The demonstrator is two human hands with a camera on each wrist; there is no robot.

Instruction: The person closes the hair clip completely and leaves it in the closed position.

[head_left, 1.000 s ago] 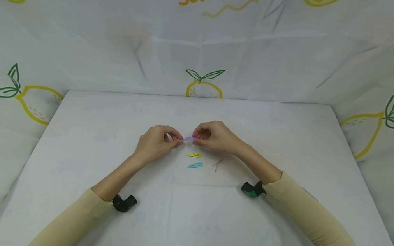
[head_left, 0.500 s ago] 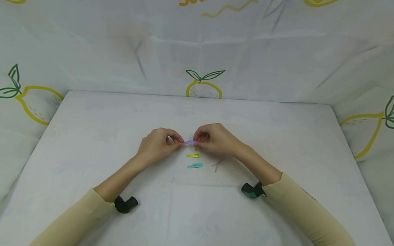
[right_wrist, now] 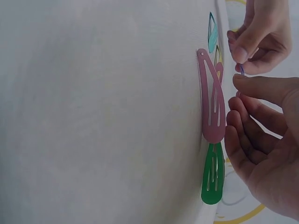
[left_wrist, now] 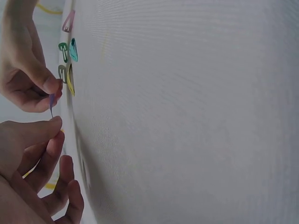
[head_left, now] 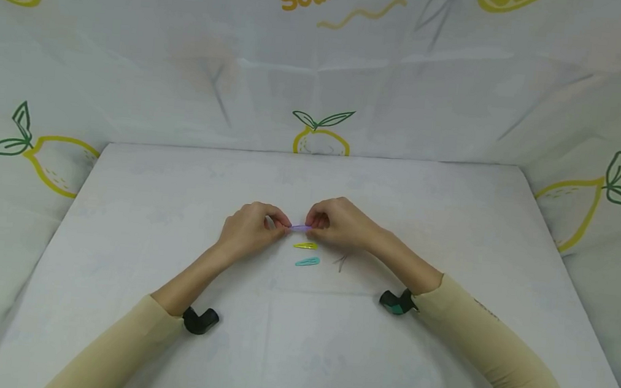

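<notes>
A purple snap hair clip [head_left: 301, 227] is stretched between both hands above the table. My left hand [head_left: 249, 229] pinches its left end between thumb and fingertips. At the other end, my right hand [head_left: 341, 222] pinches it the same way, covering that tip. Just in front of the hands lies a yellow hair clip [head_left: 305, 245], with a teal hair clip [head_left: 307, 261] below it. A pink hair clip [right_wrist: 212, 116], its arms spread apart, appears large in the right wrist view, and a green hair clip [right_wrist: 212, 179] shows beneath it.
The white tabletop [head_left: 296, 353] extends around the hands. White cloth printed with lemons [head_left: 322, 139] hangs behind and at both sides. A black wrist device [head_left: 201, 321] sits by the left cuff, another black wrist device [head_left: 398, 302] by the right cuff.
Both hands have shifted slightly toward the person and a little to the right, carrying the purple hair clip closer to the yellow one. The hair clips on the table have stayed put.
</notes>
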